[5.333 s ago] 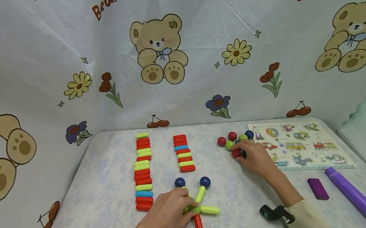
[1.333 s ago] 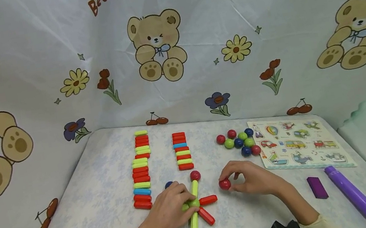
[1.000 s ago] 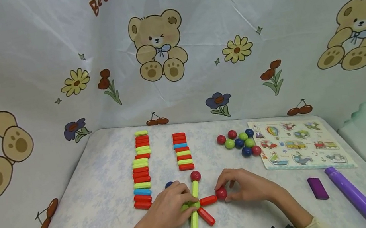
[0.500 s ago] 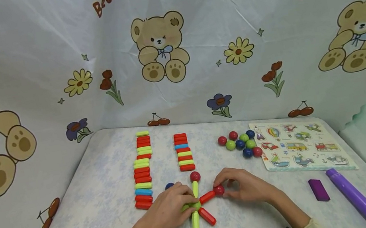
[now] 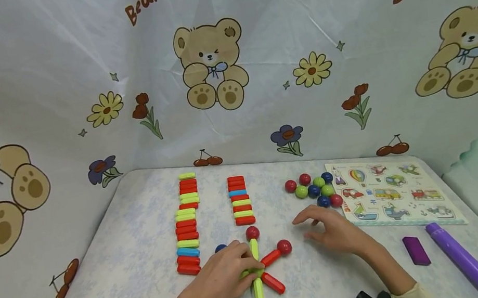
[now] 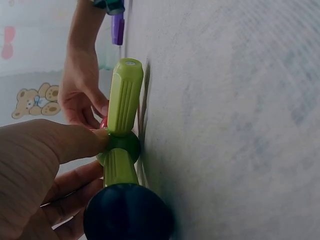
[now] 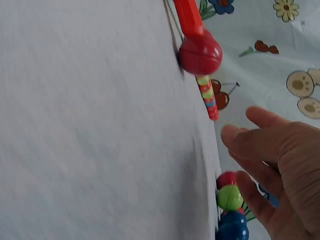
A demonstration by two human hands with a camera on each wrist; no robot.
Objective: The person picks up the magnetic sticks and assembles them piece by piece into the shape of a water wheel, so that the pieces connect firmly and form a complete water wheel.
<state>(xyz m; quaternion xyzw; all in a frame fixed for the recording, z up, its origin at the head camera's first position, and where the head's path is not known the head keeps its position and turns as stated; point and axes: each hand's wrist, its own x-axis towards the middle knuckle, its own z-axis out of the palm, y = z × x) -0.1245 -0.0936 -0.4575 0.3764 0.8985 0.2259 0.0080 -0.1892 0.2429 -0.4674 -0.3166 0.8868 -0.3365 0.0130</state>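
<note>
My left hand pinches the green ball at the hub of a magnetic stick figure on the table. Around that hub spread green sticks and red sticks; part of the figure is hidden under the hand. One red ball tips the far green stick, and another red ball sits on the end of a red stick. A dark blue ball caps a green stick on the left side. My right hand hovers empty, fingers loosely bent, between the figure and the loose balls.
Loose red, green and blue balls cluster at the back right, beside a picture puzzle board. Two columns of sticks, a long one and a shorter one, lie left. A purple block and purple tube lie right.
My right hand brought a red ball from the cluster to the red stick's end, let go and drew back toward the cluster. The figure has turned under my left hand, which stays at the hub.
</note>
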